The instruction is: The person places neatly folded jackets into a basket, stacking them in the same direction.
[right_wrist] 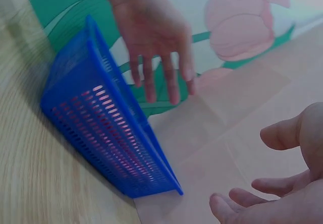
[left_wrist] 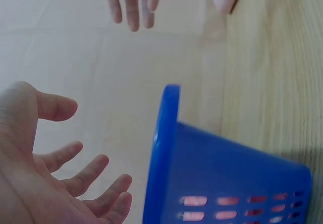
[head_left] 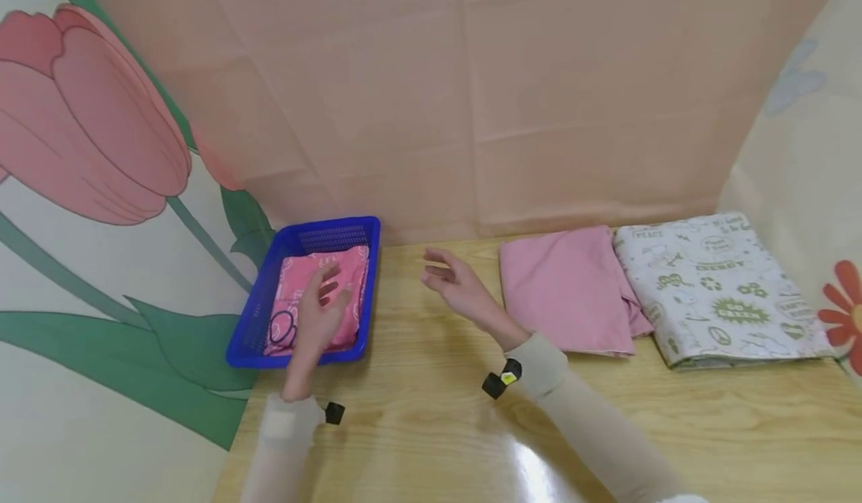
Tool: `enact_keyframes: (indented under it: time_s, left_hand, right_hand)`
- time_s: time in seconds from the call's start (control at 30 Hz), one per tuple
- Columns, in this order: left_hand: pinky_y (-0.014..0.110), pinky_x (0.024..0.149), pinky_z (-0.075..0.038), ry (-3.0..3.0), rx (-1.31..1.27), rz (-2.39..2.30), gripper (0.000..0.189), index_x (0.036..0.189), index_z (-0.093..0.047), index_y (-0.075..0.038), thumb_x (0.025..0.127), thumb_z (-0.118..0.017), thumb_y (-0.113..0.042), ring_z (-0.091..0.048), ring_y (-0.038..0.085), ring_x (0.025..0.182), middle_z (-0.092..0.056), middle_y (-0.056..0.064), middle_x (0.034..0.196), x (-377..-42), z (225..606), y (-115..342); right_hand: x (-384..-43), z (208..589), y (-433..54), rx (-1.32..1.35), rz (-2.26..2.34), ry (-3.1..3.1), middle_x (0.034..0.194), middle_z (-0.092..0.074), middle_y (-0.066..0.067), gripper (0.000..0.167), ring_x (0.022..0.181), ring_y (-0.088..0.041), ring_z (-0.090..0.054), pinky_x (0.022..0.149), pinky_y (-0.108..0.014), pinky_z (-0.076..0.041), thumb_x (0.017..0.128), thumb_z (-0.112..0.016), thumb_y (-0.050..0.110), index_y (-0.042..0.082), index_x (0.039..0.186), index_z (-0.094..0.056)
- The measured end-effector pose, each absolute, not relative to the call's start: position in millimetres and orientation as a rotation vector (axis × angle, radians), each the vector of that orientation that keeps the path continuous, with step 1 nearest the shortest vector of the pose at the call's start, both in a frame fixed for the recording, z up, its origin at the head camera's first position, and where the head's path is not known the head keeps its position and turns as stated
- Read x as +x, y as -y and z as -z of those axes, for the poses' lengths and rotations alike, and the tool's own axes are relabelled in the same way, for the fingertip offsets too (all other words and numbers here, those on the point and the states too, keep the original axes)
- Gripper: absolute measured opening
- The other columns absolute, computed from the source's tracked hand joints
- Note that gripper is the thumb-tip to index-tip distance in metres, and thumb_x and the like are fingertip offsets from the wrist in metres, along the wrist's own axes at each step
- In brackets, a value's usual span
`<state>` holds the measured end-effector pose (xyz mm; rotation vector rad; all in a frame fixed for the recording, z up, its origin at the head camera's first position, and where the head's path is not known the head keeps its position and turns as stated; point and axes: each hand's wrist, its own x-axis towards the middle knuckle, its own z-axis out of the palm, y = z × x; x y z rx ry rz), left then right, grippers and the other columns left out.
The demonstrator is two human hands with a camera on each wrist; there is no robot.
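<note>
Pink patterned cloth (head_left: 316, 305), folded, lies inside the blue basket (head_left: 367, 293) at the back left corner of the surface (head_left: 431, 428), hard against the tulip-printed wall cloth. The left hand (head_left: 322, 310) hovers just over it with a slack, empty grip: fingers spread and straight, nothing pinched. From the left wrist view those fingers (left_wrist: 88, 176) hang loosely apart beside the basket's rim (left_wrist: 164, 148), touching neither rim nor cloth so far as can be told. The right hand (head_left: 453, 278) floats above bare wood just right of the basket, its grip likewise empty, fingers relaxed and pointing toward the back wall; the right wrist view shows its fingertips (right_wrist: 237, 199) lightly bent with nothing in them.

Judging from how things lie, the step in hand looks like settling the folded piece in the basket and coming away. To do that well, the left palm should press flat and even so the folds stay square, then lift straight up clear of the rim rather than dragging sideways, which could pull a corner loose or nudge the light basket.

Further right along the back edge, a plain pink folded cloth (head_left: 569, 290) lies next to a white printed folded cloth (head_left: 720, 290), their edges touching, both well apart from the basket.
</note>
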<state>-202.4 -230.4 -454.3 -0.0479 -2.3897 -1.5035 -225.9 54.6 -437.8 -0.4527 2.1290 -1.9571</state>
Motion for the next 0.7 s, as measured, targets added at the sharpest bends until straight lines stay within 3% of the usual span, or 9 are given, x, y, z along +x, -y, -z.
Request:
enact_keyframes:
  time_s: [0.17,0.43,0.7]
  left_hand:
    - [0.065,0.109,-0.046,2.389,-0.087,1.499,0.051,0.148,-0.058,-0.005,0.099,-0.069,-0.003,-0.059,0.053,0.133,-0.060,0.025,0.149,-201,457,218]
    - [0.063,0.109,-0.047,2.394,-0.121,1.461,0.053,0.147,-0.059,-0.005,0.096,-0.075,-0.009,-0.060,0.049,0.132,-0.062,0.022,0.148,-205,465,198]
    - [0.062,0.112,-0.048,2.396,-0.189,1.453,0.054,0.147,-0.060,-0.005,0.095,-0.076,-0.007,-0.060,0.049,0.130,-0.061,0.018,0.150,-210,476,183]
  right_hand:
    - [-220,439,-75,-0.428,1.997,-2.132,0.163,-0.048,-0.014,0.056,0.147,-0.036,-0.051,0.122,-0.058,-0.040,0.110,-0.061,0.026,0.008,0.160,-0.044]
    - [-218,445,-99,-0.396,2.001,-2.163,0.163,-0.047,-0.014,0.059,0.149,-0.035,-0.049,0.124,-0.059,-0.037,0.110,-0.062,0.035,0.012,0.161,-0.043]
    - [-216,455,-116,-0.379,2.008,-2.218,0.158,-0.053,-0.014,0.055,0.145,-0.038,-0.052,0.122,-0.061,-0.038,0.109,-0.062,0.032,0.010,0.158,-0.047]
